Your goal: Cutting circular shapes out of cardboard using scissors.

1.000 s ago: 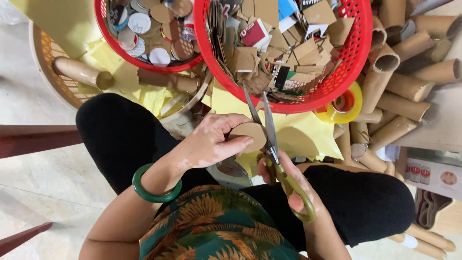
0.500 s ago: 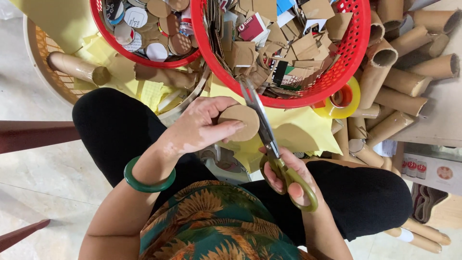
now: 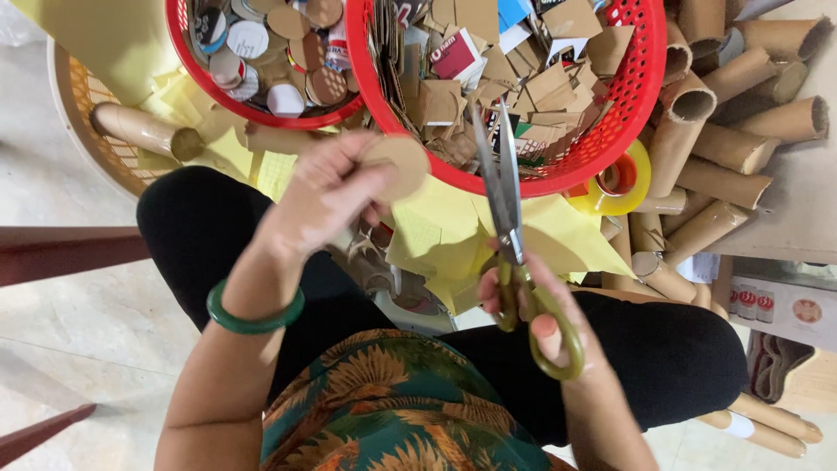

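The left hand [image 3: 327, 196] is in the middle of the frame, a little to the left, and it pinches a cardboard disc [image 3: 397, 166] between the thumb and the fingers. The disc is round, flat and plain brown, with a smooth cut edge, and its face is turned up to the camera. It is held in the air just in front of the rim of the large red basket [image 3: 645, 78], at the upper middle of the frame. The picture of this hand is a little blurred. On the wrist there is a green bangle [image 3: 253, 316].

The right hand [image 3: 545, 318] is at the lower middle right. Its fingers go through the olive green handles of the scissors [image 3: 510, 209] and are closed around them. The two metal blades point up to the large red basket and they are slightly apart at the tips. The scissors do not touch the disc; they are beside it, to the right.

The large red basket holds many cut pieces of cardboard. A smaller red basket [image 3: 187, 44] at the upper left holds round discs. Yellow paper sheets [image 3: 445, 227] lie under the baskets. Brown cardboard tubes [image 3: 724, 148] are piled at the upper right, and a roll of yellow tape [image 3: 623, 179] lies beside them
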